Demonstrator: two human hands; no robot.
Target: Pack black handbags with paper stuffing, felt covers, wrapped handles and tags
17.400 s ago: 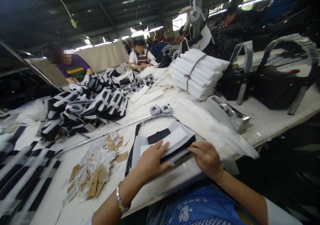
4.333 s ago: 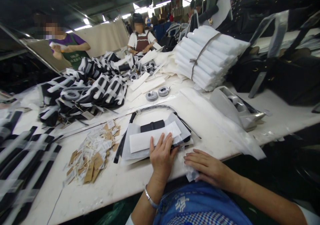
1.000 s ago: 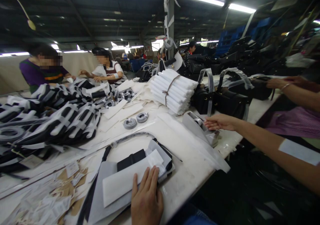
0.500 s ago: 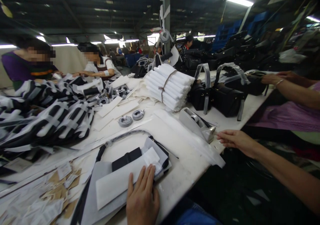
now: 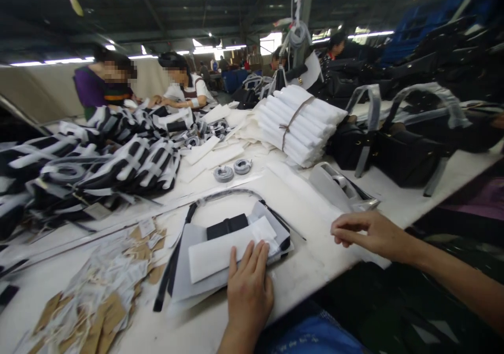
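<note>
My left hand (image 5: pixel 249 287) lies flat, fingers together and stretched out, on a white foam sheet (image 5: pixel 214 254). The sheet covers a folded black piece (image 5: pixel 227 226) on grey paper (image 5: pixel 181 275), with a black strap (image 5: pixel 224 193) looping behind it. My right hand (image 5: pixel 368 232) hovers at the table's near edge, just in front of a grey tape dispenser (image 5: pixel 342 185). Its thumb and fingers are pinched together; what they hold, if anything, I cannot make out.
A tied bundle of white sheets (image 5: pixel 299 124) and black handbags (image 5: pixel 409 154) stand at the back right. Black-and-white wrapped straps (image 5: pixel 110 159) are heaped at the left, with paper tags (image 5: pixel 98 304) at the near left. Two grey rolls (image 5: pixel 233 170) sit mid-table. Two people (image 5: pixel 185 89) work at the far end.
My right hand has drawn back from the tape dispenser toward the near table edge, with its fingers now pinched. My left hand has stayed on the white sheet. The view has swung left.
</note>
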